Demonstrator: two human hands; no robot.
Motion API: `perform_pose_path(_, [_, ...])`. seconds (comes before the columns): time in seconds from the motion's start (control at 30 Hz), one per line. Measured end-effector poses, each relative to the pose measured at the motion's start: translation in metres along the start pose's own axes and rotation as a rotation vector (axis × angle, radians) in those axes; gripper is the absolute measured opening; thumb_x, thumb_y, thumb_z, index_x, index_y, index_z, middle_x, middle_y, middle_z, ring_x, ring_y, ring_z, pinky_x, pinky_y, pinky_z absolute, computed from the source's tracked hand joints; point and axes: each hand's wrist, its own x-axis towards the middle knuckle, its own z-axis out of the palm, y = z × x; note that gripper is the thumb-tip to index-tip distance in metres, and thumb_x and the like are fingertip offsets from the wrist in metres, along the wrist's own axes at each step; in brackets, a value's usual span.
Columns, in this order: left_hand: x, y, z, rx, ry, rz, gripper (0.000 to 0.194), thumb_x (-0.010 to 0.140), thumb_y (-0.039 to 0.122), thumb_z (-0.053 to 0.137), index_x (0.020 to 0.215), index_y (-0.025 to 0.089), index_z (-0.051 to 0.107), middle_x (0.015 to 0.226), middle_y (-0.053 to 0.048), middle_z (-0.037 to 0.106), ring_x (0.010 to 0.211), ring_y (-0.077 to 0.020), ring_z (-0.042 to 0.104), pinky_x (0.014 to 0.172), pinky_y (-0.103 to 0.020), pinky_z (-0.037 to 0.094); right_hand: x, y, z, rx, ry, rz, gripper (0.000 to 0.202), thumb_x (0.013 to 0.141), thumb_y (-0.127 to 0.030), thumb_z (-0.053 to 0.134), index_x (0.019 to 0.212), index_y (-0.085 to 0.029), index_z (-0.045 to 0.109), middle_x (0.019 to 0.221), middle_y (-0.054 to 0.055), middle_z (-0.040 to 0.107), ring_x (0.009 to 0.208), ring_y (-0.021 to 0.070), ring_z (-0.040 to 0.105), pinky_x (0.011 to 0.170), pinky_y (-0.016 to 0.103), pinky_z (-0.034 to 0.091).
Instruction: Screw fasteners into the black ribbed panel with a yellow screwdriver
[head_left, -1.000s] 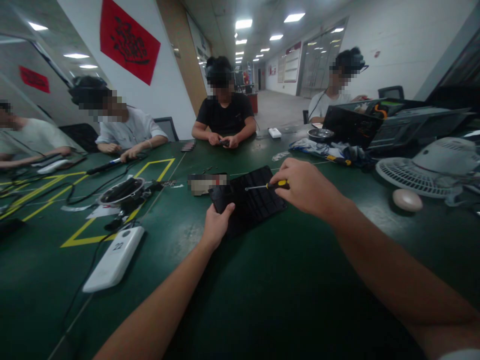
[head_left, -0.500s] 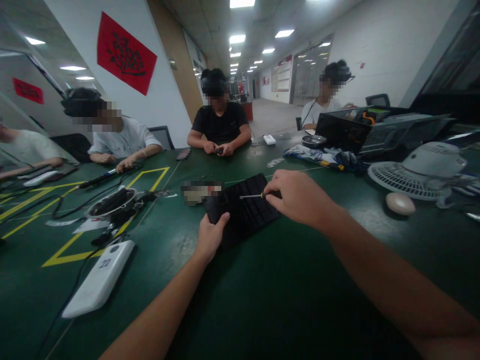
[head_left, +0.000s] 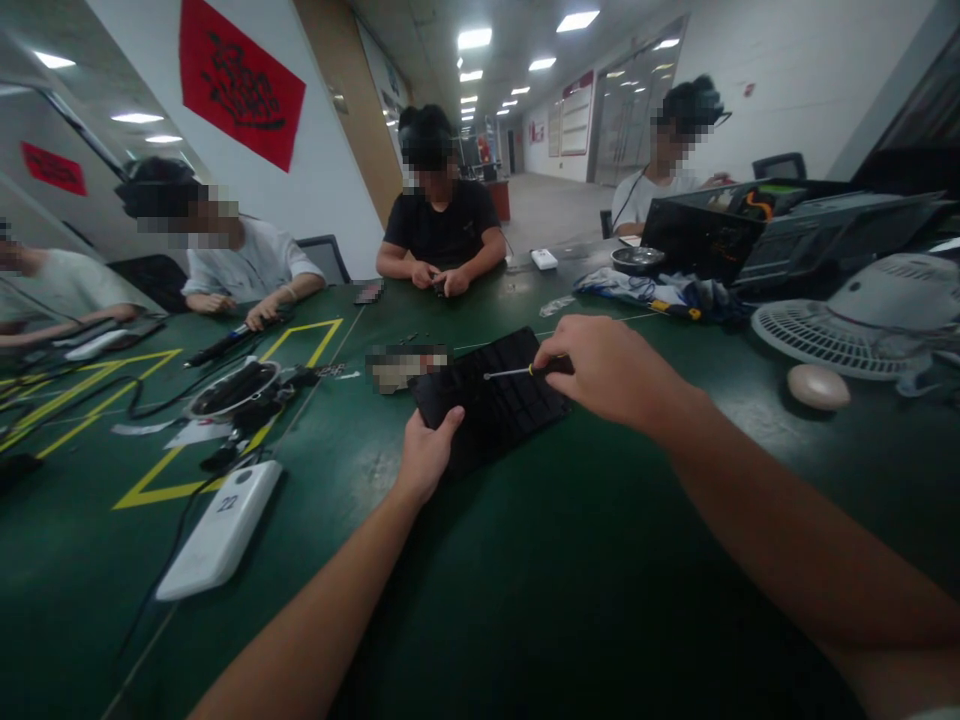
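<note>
From my remote seat I had the black panel (head_left: 521,410) at the hub of my clock, over the green table (head_left: 570,580); I couldn't tell whether its underside touched the tabletop. At 8 o'clock the left hand (head_left: 431,450) gripped the panel's near left part, thumb laid on top, the other fingers mostly hidden. At 3 o'clock the right hand (head_left: 611,365) had its fingers closed around the handle of a screwdriver (head_left: 514,374), whose shaft pointed toward 9 across the panel. From my end I couldn't make out whether the tip met the surface. A pixelated pale item (head_left: 401,370) lay just beside the panel's 10 o'clock corner. Farther out I saw a white device marked 22 (head_left: 221,530) at 8, a cluster of dark parts (head_left: 241,388) at 9, a crumpled cloth (head_left: 630,287) at 2, and a white fan (head_left: 825,335) and a pale egg-shaped object (head_left: 817,387) near 3. At 11, across the table, a person in a black top (head_left: 442,225) held a small dark object (head_left: 439,286).
</note>
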Motion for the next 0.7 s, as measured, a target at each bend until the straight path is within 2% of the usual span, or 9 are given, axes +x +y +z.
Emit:
perform_pose_path(0.13, [0.0008,-0.0029,0.0006,0.003,0.007,0.01,0.054,0.073,0.044,0.095,0.116,0.017,0.077,0.114,-0.013,0.082,0.108,-0.0326,0.078,0.108,-0.054,0.06,-0.0003,-0.0011,-0.0014,-0.031,0.028,0.038,0.027,0.1,-0.028,0.065,0.109,-0.023,0.089,0.11,0.012,0.08,0.096,0.0296,0.07,0.078,0.04,0.046])
perform_pose_path(0.27, [0.0017,-0.0053,0.0015,-0.008,0.008,0.003,0.052,0.073,0.042,0.095,0.115,0.017,0.077,0.114,-0.014,0.082,0.112,-0.0338,0.078,0.108,-0.053,0.06,0.0006,-0.0004,0.0009,-0.013,0.043,0.027,0.025,0.1,-0.029,0.064,0.106,-0.022,0.088,0.103,0.011,0.08,0.092,0.0281,0.069,0.076,0.039,0.045])
perform_pose_path(0.4, [0.0019,-0.0042,0.0031,-0.011,0.017,0.007,0.051,0.072,0.04,0.095,0.114,0.017,0.077,0.113,-0.013,0.082,0.111,-0.0335,0.078,0.11,-0.053,0.059,0.0003,0.0001,0.0037,0.006,0.069,0.002,0.02,0.091,-0.024,0.072,0.104,-0.021,0.086,0.103,0.011,0.079,0.095,0.0293,0.069,0.08,0.039,0.046])
perform_pose_path(0.5, [0.002,-0.0024,0.0041,-0.002,0.022,0.019,0.052,0.071,0.041,0.095,0.113,0.017,0.076,0.114,-0.013,0.082,0.111,-0.0338,0.077,0.111,-0.055,0.058,-0.0006,0.0001,0.0055,0.003,0.086,-0.008,0.027,0.085,-0.017,0.071,0.107,-0.02,0.086,0.107,0.012,0.078,0.097,0.0294,0.069,0.083,0.039,0.047])
perform_pose_path(0.7, [0.0017,-0.0011,0.0055,-0.036,0.0,0.004,0.052,0.072,0.04,0.095,0.114,0.016,0.076,0.115,-0.014,0.082,0.111,-0.0336,0.077,0.111,-0.056,0.058,-0.0006,0.002,0.0079,0.002,0.096,-0.009,0.029,0.086,-0.017,0.068,0.11,-0.018,0.084,0.105,0.012,0.079,0.095,0.0288,0.07,0.082,0.038,0.047])
